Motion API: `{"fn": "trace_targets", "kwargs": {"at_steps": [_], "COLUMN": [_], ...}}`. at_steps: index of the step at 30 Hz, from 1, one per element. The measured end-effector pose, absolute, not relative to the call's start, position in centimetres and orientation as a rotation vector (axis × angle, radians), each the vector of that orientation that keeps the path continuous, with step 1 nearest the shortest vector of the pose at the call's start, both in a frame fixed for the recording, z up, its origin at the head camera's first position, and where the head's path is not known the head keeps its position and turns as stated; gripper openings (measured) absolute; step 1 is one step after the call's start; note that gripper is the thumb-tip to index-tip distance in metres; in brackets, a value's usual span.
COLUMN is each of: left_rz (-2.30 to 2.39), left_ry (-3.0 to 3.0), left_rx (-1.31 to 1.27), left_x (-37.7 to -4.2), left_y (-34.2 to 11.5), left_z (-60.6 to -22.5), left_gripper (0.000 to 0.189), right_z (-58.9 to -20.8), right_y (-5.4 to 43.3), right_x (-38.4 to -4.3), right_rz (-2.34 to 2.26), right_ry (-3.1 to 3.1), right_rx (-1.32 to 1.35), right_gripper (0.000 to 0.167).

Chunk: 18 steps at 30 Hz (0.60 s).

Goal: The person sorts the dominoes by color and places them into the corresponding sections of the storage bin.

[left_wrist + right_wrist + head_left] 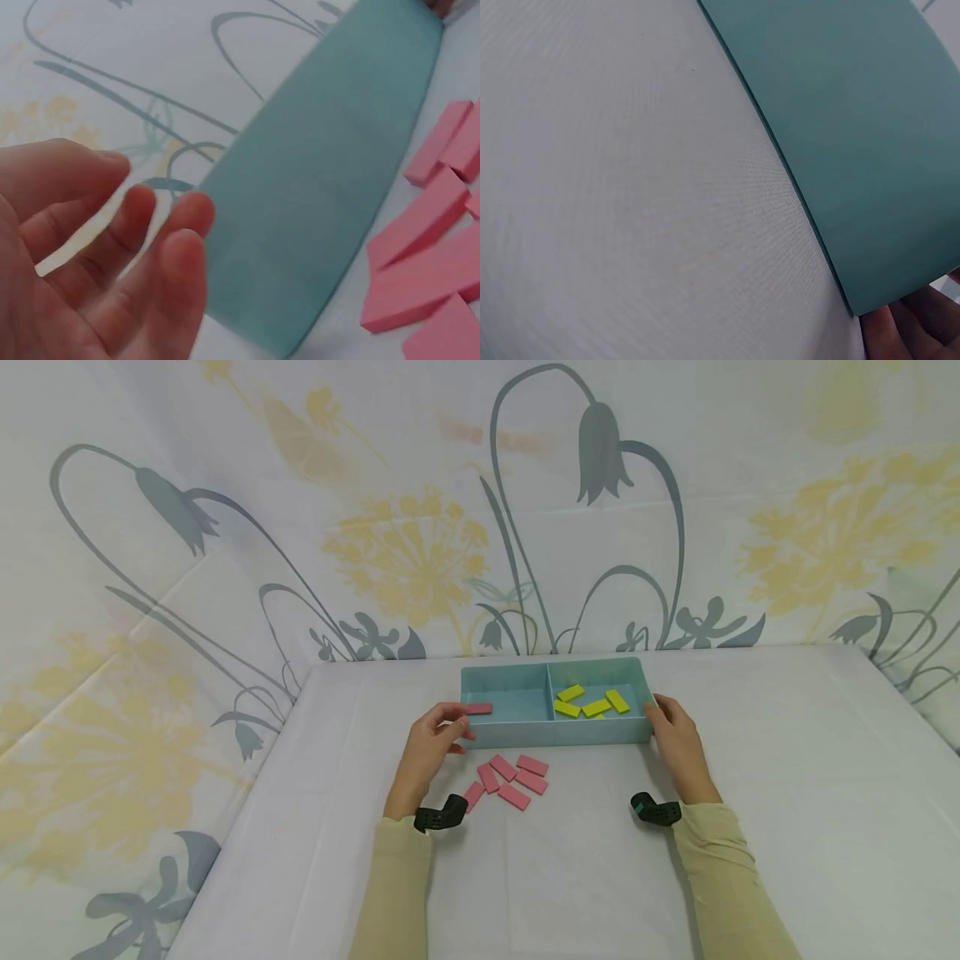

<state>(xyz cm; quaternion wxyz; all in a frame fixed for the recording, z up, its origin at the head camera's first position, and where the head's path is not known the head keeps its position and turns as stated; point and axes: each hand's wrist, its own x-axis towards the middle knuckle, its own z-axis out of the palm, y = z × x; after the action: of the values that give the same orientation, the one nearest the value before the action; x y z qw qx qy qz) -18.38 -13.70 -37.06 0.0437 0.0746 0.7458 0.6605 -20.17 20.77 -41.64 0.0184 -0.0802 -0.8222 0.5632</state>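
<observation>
A pale teal two-compartment box stands on the table. Its left compartment contains one pink rectangular block; the right one has several yellow blocks. My left hand is beside the box's left front corner, fingers loosely bent. In the left wrist view, nothing is between the left hand's thumb and fingers. At the opposite end, my right hand grips the right front corner, thumb at the rim. The right wrist view shows some right-hand fingers against the box's end; the rest are hidden.
Several pink blocks lie loose on the white table covering, in front of the box and close to the left wrist. Behind the box rises a flower-patterned cloth. Each wrist wears a black band.
</observation>
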Motion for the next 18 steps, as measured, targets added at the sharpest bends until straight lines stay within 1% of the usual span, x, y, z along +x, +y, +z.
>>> {"fn": "trace_targets", "kwargs": {"at_steps": [4, 9, 14, 18], "left_rz": [1.947, 1.805, 1.685, 1.571], "left_ry": [2.265, 2.264, 2.272, 2.334], "left_rx": [0.245, 0.255, 0.282, 0.316], "left_x": [-18.0, -18.0, -18.7, -19.2], "left_y": [-13.8, -14.1, -14.5, -14.8], "left_z": [-36.2, -36.1, -37.6, -38.9], "left_gripper": [0.025, 0.028, 0.031, 0.028], "right_z": [-41.6, -41.6, -41.7, -41.8], "right_y": [20.8, 20.8, 20.8, 20.9], "right_x": [-20.2, -20.3, -20.3, -20.1], "right_rz": [1.747, 1.749, 1.749, 1.74], "right_ry": [-2.553, -2.553, -2.544, -2.559], "right_rx": [-0.253, -0.258, -0.251, -0.257], "right_gripper": [0.066, 0.067, 0.067, 0.067]}}
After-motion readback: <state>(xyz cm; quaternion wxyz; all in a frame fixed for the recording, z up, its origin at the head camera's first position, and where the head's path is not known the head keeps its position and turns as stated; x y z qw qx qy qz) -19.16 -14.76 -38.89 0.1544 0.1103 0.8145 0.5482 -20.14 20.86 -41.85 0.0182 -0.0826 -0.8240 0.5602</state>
